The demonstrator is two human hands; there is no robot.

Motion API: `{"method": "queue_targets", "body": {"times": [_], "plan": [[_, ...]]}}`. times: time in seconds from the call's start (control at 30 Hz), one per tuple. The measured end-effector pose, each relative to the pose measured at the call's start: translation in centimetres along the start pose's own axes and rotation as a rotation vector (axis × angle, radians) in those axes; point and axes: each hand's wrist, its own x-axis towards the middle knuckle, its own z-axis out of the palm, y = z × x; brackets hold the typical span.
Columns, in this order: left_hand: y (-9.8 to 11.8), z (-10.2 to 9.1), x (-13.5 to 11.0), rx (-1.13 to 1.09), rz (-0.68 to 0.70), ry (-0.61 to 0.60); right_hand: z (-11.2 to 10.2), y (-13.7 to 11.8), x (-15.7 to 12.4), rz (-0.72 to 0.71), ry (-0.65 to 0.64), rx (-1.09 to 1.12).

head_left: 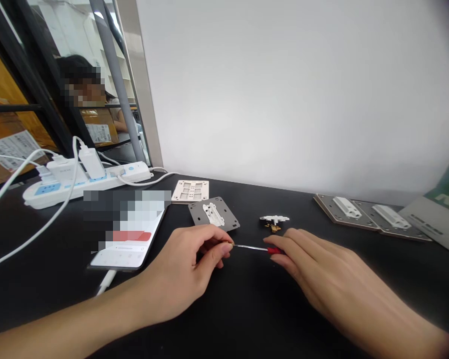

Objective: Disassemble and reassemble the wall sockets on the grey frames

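My right hand (314, 264) grips a screwdriver by its red handle (275, 251), and its thin metal shaft (250, 247) points left. My left hand (200, 264) is closed in a pinch at the shaft's tip. Between thumb and forefinger a tiny brass-coloured bit shows, too small to name. Just beyond the hands lie a white plastic part (275, 219) and small brass pieces (274, 228). Behind my left hand rests a grey square plate (227, 212) with a white insert (212, 213), partly overlapping a cream square frame (194, 191).
A phone (129, 249) with a cable lies left of my left arm. Behind it is a white power strip (134, 173) with plugged-in chargers. Grey panels with white bars (346, 207) and a green-and-white packet (439, 214) lie at right. A person (84, 85) appears at upper left.
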Motion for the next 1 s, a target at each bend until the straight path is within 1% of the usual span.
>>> {"method": "queue_targets", "body": {"times": [0.13,0.23,0.3,0.5,0.6,0.8,0.9,1.0], "plan": [[-0.09,-0.06,0.04,0.005,-0.013,0.008,0.02,-0.04,0.01,0.043,-0.011,0.066],[-0.15,-0.03,0.00,-0.009,-0.015,0.005,0.20,-0.06,-0.31,0.088,-0.048,0.093],[-0.15,0.00,-0.04,-0.018,-0.027,-0.004,0.24,-0.03,-0.43,0.087,-0.063,0.094],[-0.10,-0.04,0.01,-0.020,-0.054,-0.012,-0.18,-0.01,0.16,0.012,0.030,0.034],[-0.12,-0.09,0.11,-0.031,-0.059,-0.013,-0.29,-0.10,0.20,0.031,0.041,0.058],[-0.10,-0.09,0.14,-0.050,-0.057,-0.018,-0.12,-0.35,-0.16,0.065,0.004,0.032],[-0.02,-0.10,0.03,-0.064,-0.063,-0.019,-0.13,-0.29,0.02,0.034,0.036,-0.022],[0.07,-0.15,0.03,-0.127,-0.088,-0.027,-0.22,0.15,0.03,0.004,0.063,-0.064]]}}
